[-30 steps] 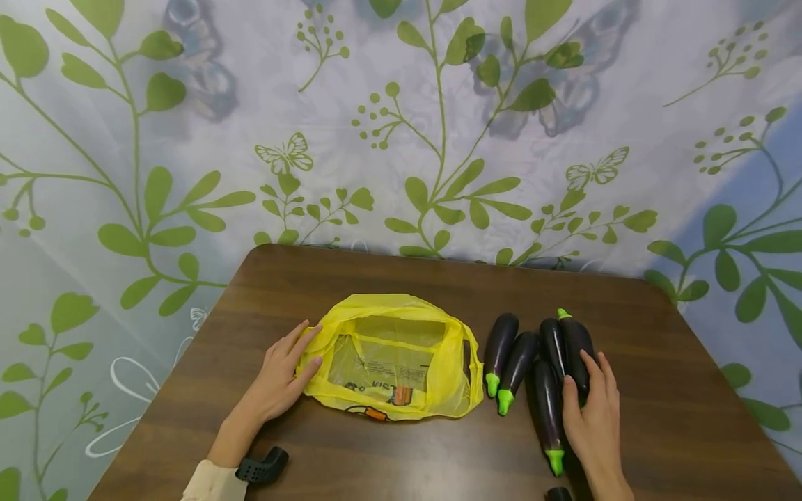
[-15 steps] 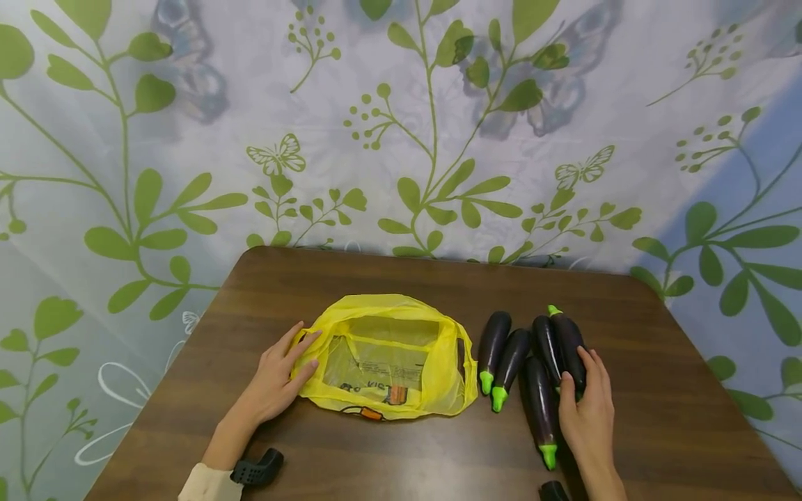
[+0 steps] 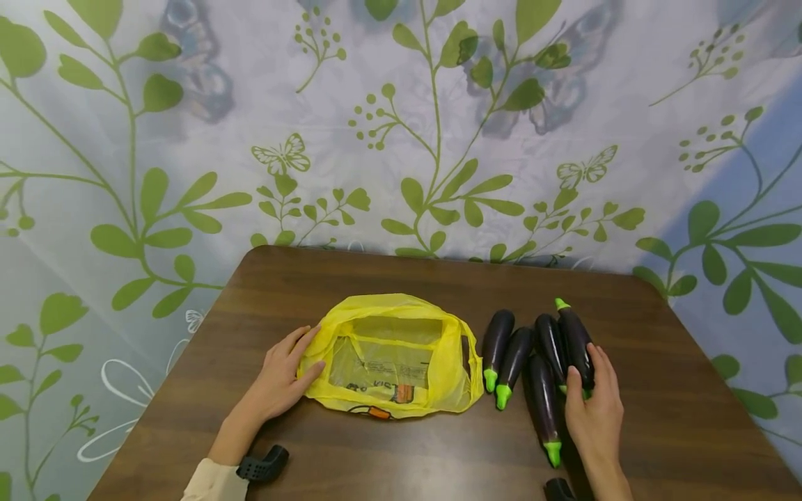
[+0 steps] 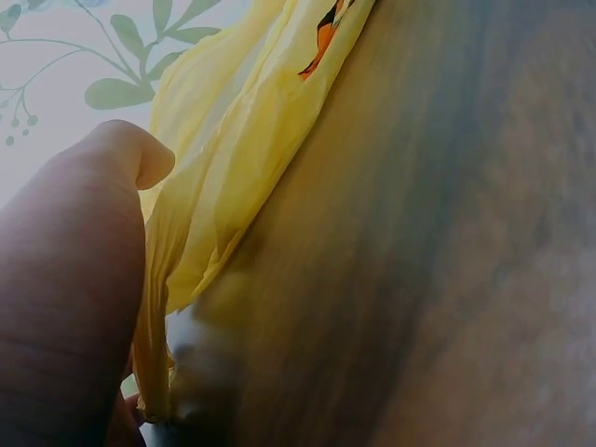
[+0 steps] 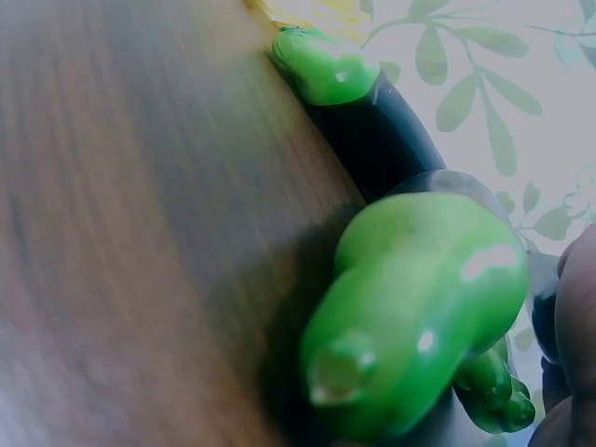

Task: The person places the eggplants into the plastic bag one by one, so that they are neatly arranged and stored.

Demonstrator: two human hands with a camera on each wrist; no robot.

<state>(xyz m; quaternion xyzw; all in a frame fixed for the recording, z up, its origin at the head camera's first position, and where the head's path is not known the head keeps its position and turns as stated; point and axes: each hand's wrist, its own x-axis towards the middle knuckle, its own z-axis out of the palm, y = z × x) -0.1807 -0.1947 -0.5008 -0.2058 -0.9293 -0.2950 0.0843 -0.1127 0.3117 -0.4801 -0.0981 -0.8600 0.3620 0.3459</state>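
A yellow plastic bag [image 3: 383, 306] lies spread with its mouth wide, dark print showing through. My left hand [image 3: 282, 372] pinches the bag's left edge; in the left wrist view the thumb [image 4: 102, 186] presses over the gathered yellow plastic [image 4: 242, 177]. On the right, my right hand [image 3: 595, 410] grips the rightmost eggplant [image 3: 575, 334], thumb on one side and fingers on the other, its green stem end pointing away. Beside it lie a slim eggplant [image 3: 551, 344] and a longer one [image 3: 542, 400] toward me. A large green stem [image 5: 419, 307] fills the right wrist view.
Two more eggplants, an outer one [image 3: 498, 341] and its neighbour [image 3: 516, 358], lie side by side just right of the bag. Everything rests on a brown wooden table [image 3: 438, 459]. A leaf-patterned cloth [image 3: 401, 139] hangs behind the table's far edge.
The eggplant in my right hand has shifted slightly away from me, apart from its neighbours at the far end. My left hand stays at the bag's edge. The head view has swayed a little.
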